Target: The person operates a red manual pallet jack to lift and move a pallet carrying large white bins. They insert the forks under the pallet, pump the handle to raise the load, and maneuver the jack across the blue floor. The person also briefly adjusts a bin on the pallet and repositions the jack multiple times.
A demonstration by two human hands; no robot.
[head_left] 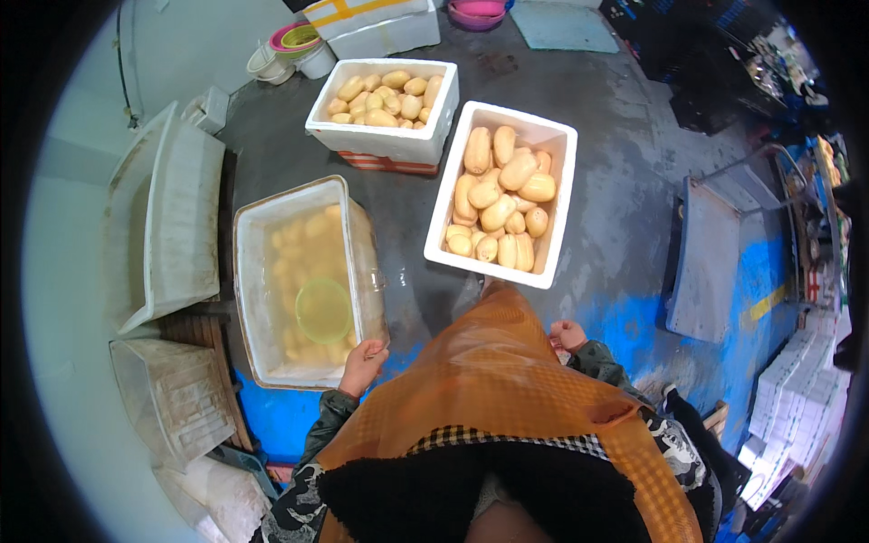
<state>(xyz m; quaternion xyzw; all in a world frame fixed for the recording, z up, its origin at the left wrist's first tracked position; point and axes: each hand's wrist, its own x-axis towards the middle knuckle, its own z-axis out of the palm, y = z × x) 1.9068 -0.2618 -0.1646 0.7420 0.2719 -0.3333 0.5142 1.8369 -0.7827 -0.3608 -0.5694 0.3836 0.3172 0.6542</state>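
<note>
My left hand (364,366), its fingers curled, is by the near right corner of a large white tub (369,262). Whether it touches the rim, or holds anything, I cannot tell. Cloudy water fills the tub, with pale root vegetables (299,237) and a round green basket (323,309) in it. Ahead of me stands a white foam box (566,195) of peeled, plump root pieces (499,214) that look like lotus root. My right hand (568,335) is closed beside my orange apron (507,348); what its fingers hold is hidden.
Behind stands another foam box (380,140) of similar pieces. Tall white tubs (186,208) line the left wall. Bowls and buckets (299,50) stand at the back left. To the right is a grey cart (711,258), with dark crates (706,100) beyond. The floor looks wet.
</note>
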